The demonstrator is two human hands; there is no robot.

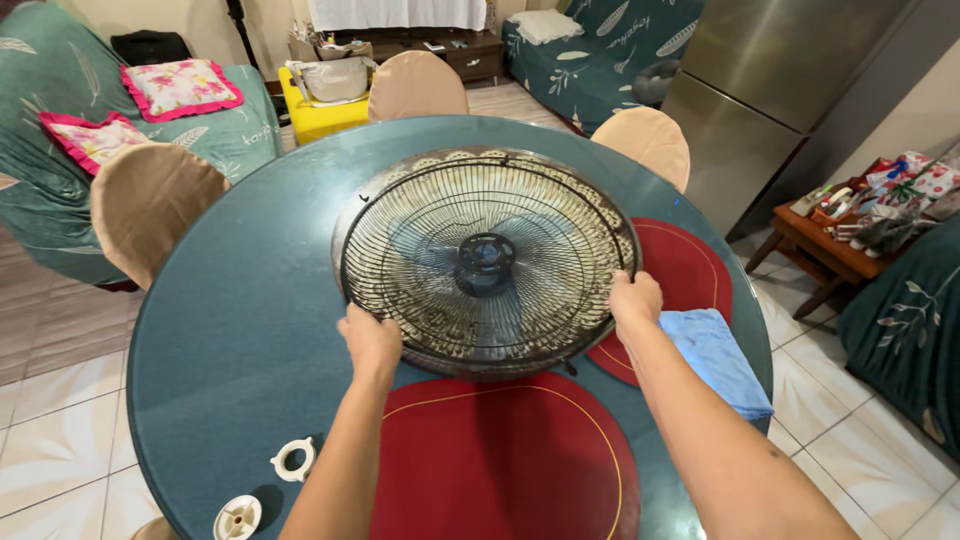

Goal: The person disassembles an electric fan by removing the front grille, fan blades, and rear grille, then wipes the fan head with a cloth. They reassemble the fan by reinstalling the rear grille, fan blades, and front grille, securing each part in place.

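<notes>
A round fan head with a dusty wire grille (485, 260) lies flat on a round teal table (240, 300), its blue blades and dark hub showing through the wires. My left hand (370, 338) grips the grille's near-left rim. My right hand (634, 298) grips its near-right rim. A folded blue cloth (715, 360) lies on the table just right of my right forearm.
Red placemats (500, 460) lie at the near side and right side. Two white plastic fan parts (294, 459) sit at the near-left table edge. Beige-covered chairs (148, 200) ring the table. A steel fridge (770, 90), sofas and a cluttered wooden side table (830, 250) stand around.
</notes>
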